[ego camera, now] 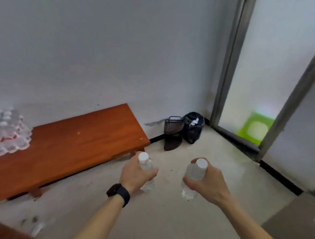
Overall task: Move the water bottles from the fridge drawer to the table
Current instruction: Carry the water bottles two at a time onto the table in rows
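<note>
My left hand (133, 173) grips a clear water bottle (145, 165) with a white cap, held upright above the floor. My right hand (207, 183) grips a second clear bottle (193, 174) with a white cap, tilted slightly. Both bottles hang in the air to the right of a low orange-brown wooden table (77, 142), near its right end. A black watch sits on my left wrist. The fridge drawer is out of view.
A shrink-wrapped pack of bottles (4, 132) sits on the table's left end. Against the wall stand a dark basket (173, 132) and a black bag (193, 127). A sliding glass door (261, 87) is at the right. A cardboard box (297, 219) lies bottom right.
</note>
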The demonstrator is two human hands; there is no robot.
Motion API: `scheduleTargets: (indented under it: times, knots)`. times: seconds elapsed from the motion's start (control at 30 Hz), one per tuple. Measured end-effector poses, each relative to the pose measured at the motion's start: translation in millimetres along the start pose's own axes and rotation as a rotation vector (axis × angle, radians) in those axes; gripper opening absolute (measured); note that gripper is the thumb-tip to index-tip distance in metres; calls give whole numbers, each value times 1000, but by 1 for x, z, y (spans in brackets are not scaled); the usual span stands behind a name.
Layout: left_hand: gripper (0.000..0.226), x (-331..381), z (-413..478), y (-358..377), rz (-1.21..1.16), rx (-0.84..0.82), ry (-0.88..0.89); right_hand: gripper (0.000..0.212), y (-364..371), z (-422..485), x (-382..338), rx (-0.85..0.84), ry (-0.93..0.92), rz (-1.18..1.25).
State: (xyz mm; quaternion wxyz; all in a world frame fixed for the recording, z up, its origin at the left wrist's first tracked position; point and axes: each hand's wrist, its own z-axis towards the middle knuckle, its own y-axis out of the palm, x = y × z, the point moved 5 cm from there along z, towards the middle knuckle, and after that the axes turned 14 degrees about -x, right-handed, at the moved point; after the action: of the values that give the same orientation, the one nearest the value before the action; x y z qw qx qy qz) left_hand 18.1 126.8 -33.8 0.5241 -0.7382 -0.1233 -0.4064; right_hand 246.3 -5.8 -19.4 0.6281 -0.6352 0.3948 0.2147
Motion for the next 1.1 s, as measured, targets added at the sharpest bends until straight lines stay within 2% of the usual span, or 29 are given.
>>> scheduleTargets:
  times: [0.2,0.4,0.5,0.77,1.1]
  knots:
    - [43,-141,-101,-118,-76,209,-258,45,143,37,-108,-307,-120,-26]
    - [46,-243,-177,-202,-70,404,-466,54,259,63,-196,-480,-238,-82]
    - [51,-284,-197,-237,-63,484,-522,52,306,80,-235,-561,-287,-112]
    - [50,-396,-188,-339,-111,580,-619,44,440,164,-318,-654,-328,-103]
    - [52,-511,-131,-458,-138,574,-671,44,573,278,-414,-738,-292,-113]
